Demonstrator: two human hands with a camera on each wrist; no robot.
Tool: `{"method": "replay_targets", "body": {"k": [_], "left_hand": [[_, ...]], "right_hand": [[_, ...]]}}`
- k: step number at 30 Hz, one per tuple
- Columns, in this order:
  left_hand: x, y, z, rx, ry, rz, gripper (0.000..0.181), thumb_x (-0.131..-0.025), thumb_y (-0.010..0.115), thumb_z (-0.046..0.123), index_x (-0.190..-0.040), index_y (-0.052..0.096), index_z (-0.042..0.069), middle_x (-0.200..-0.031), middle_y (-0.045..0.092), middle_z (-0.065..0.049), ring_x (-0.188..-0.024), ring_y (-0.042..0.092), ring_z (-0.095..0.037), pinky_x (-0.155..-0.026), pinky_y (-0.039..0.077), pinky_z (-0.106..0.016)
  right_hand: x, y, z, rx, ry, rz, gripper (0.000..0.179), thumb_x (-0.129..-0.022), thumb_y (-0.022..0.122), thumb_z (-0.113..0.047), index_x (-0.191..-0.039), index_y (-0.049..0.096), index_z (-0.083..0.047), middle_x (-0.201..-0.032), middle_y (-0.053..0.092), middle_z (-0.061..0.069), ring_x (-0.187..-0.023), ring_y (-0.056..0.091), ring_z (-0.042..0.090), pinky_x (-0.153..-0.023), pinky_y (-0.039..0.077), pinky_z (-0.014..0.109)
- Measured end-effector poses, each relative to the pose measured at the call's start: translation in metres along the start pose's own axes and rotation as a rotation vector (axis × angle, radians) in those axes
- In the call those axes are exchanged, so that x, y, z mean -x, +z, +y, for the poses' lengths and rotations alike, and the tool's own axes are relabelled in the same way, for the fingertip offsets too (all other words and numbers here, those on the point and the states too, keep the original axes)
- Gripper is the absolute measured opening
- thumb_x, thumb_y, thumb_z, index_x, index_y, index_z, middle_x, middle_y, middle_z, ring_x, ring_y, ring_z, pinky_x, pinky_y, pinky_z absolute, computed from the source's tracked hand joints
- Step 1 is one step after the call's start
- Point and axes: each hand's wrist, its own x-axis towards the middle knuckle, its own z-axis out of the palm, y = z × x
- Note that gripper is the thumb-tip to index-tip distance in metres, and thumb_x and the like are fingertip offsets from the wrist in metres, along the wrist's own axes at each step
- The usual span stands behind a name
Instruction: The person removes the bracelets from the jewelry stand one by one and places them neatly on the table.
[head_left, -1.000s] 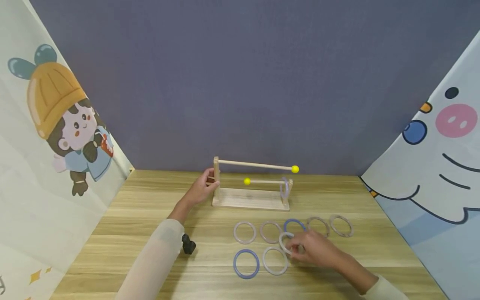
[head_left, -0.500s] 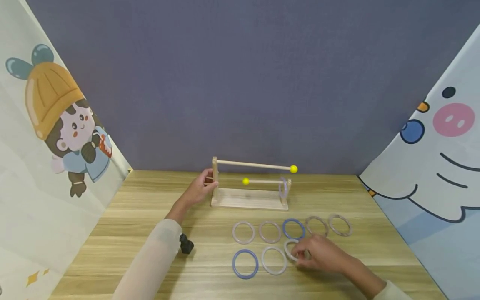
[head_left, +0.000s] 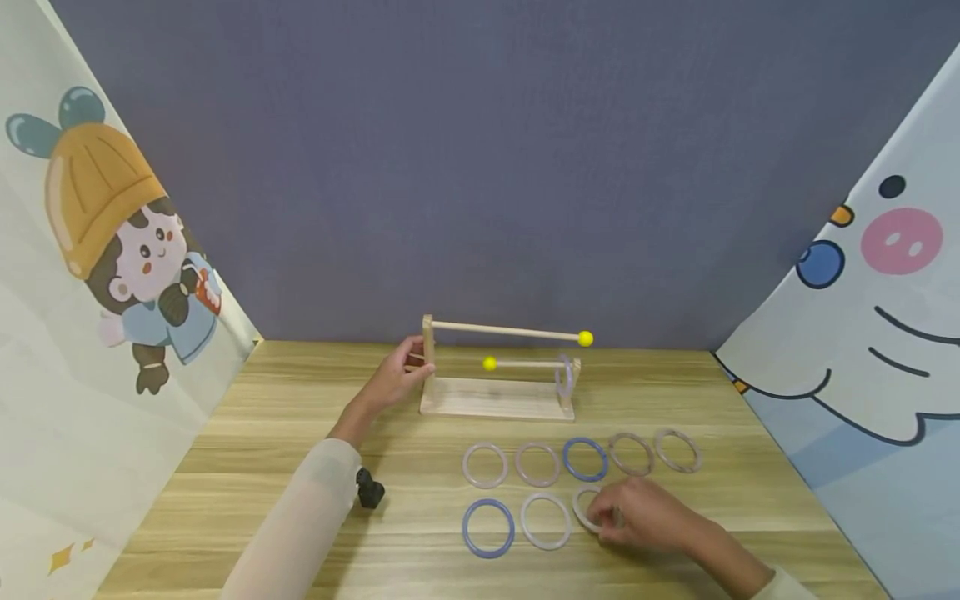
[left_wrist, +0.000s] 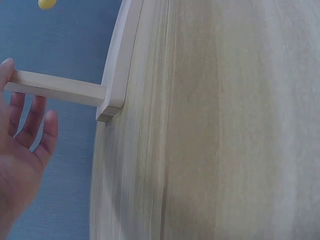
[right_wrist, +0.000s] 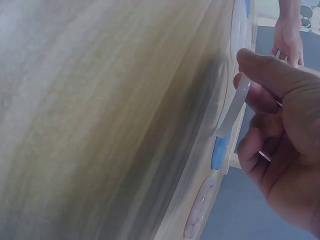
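Note:
My left hand [head_left: 393,377] grips the left upright of a wooden two-rod rack [head_left: 495,400], thumb on one side and fingers on the other, as the left wrist view shows. Both rods end in yellow balls, and a lilac bangle [head_left: 558,380] hangs on the lower rod near its post. Above the table, my right hand [head_left: 643,515] pinches a white bangle [right_wrist: 236,111] between thumb and index finger. That bangle is tilted, its lower edge close to the tabletop, at the right end of the front row. The fingers hide part of its right side in the head view.
Beside it in the front row lie a white bangle [head_left: 524,523] and a violet-blue bangle [head_left: 466,533]. Behind is a row with pale pink, blue [head_left: 566,463] and brownish marbled bangles [head_left: 660,457]. A black object [head_left: 370,490] sits by the left sleeve. A grey-blue panel [head_left: 480,167] stands behind the table.
My right hand has carried the white bangle right and toward me, away from the blue bangle it overlapped, and lowered it. My left hand has stayed on the rack's upright.

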Motion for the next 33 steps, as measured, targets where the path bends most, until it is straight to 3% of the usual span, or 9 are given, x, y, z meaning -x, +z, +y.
{"method": "replay_targets", "body": {"k": [6,21,28,33], "left_hand": [[-0.0003,0.0002,-0.0010,-0.003,-0.013,-0.002,0.049,-0.103,0.061,0.015,-0.148,0.042,0.009,-0.136,0.055,-0.021,-0.117,0.060,-0.037,-0.090,0.057,-0.044],[-0.0031,0.0002,-0.0024,0.015,0.023,0.010,0.056,-0.103,0.061,0.013,-0.152,0.036,0.006,-0.134,0.053,-0.027,-0.117,0.060,-0.042,-0.091,0.056,-0.047],[-0.0031,0.0012,-0.0040,0.025,0.038,0.009,0.057,-0.103,0.060,0.011,-0.153,0.034,0.003,-0.135,0.052,-0.029,-0.117,0.059,-0.046,-0.089,0.056,-0.046],[-0.0050,0.0015,-0.0062,-0.008,0.057,0.014,0.054,-0.103,0.061,0.012,-0.151,0.037,0.004,-0.130,0.055,-0.026,-0.114,0.062,-0.041,-0.088,0.056,-0.042]], "right_hand": [[0.0021,0.0031,0.0026,-0.008,-0.015,-0.024,0.028,-0.067,0.082,-0.004,-0.088,0.075,-0.021,-0.073,0.061,-0.022,-0.068,0.050,-0.013,-0.062,0.042,0.004],[0.0032,0.0048,0.0057,-0.059,0.037,-0.096,0.025,-0.073,0.085,-0.010,-0.089,0.072,-0.022,-0.075,0.060,-0.020,-0.069,0.049,-0.011,-0.062,0.046,0.012],[0.0018,0.0047,0.0046,-0.042,0.039,-0.080,0.022,-0.075,0.084,-0.010,-0.089,0.072,-0.023,-0.076,0.060,-0.019,-0.069,0.048,-0.011,-0.061,0.044,0.011],[-0.0019,0.0007,0.0041,-0.072,0.115,-0.088,0.015,-0.082,0.080,-0.013,-0.089,0.072,-0.024,-0.075,0.056,-0.025,-0.068,0.048,-0.011,-0.061,0.045,0.013]]}}
